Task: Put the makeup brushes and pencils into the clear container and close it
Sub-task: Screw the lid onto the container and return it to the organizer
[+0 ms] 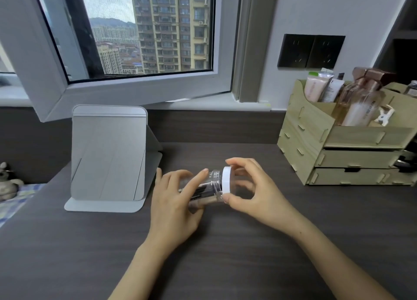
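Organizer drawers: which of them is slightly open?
The upper drawer of the wooden organizer: a dark gap shows along its top edge, while the lower drawer sits flush.

soft daylight from the window (144, 31), slight blur, bowed edges

A dark wood-grain desk (225, 243) carried two things — a grey folding tablet stand (108, 157) propped upright at the left rear, and a pale wooden drawer organizer (334, 146) at the right rear, well apart.
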Available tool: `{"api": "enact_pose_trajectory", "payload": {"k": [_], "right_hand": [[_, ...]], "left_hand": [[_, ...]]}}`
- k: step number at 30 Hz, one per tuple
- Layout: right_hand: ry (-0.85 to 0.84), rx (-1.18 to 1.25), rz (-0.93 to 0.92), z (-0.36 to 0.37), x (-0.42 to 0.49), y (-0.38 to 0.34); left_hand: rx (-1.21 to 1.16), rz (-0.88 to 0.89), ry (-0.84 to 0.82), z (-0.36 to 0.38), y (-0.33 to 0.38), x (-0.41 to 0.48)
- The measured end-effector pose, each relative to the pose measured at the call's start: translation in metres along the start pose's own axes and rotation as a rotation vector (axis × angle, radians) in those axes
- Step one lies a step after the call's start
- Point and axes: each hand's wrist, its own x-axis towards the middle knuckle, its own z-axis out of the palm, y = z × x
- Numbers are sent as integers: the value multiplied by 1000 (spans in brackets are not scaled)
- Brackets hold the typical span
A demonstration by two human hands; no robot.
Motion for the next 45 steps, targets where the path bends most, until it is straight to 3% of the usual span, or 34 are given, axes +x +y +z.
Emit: {"api": "enact_pose_trajectory", "payload": {"k": [6, 11, 16, 20, 25, 29, 36, 41, 45], "right_hand": [[-112, -149, -91, -18, 6, -8], [-88, -222, -73, -25, 14, -12], [3, -628, -17, -31, 26, -20], [-172, -426, -46, -44, 23, -22], [-53, -812, -55, -46, 18, -27], [-197, -532, -59, -51, 16, -27], [-107, -470, 31, -42, 22, -28], [-79, -697, 54, -40, 23, -28], [-242, -470, 18, -53, 17, -28]], "left_hand": [[7, 33, -21, -5, 8, 12], [32, 51, -14, -12, 12, 20], [12, 52, 8, -13, 23, 23], [-22, 20, 23, -12, 26, 27], [-19, 25, 16, -9, 27, 25], [-15, 19, 12, -10, 26, 24], [-1, 31, -1, -10, 26, 24], [-21, 29, 2, -6, 32, 24], [-37, 12, 8, -4, 31, 24]]}}
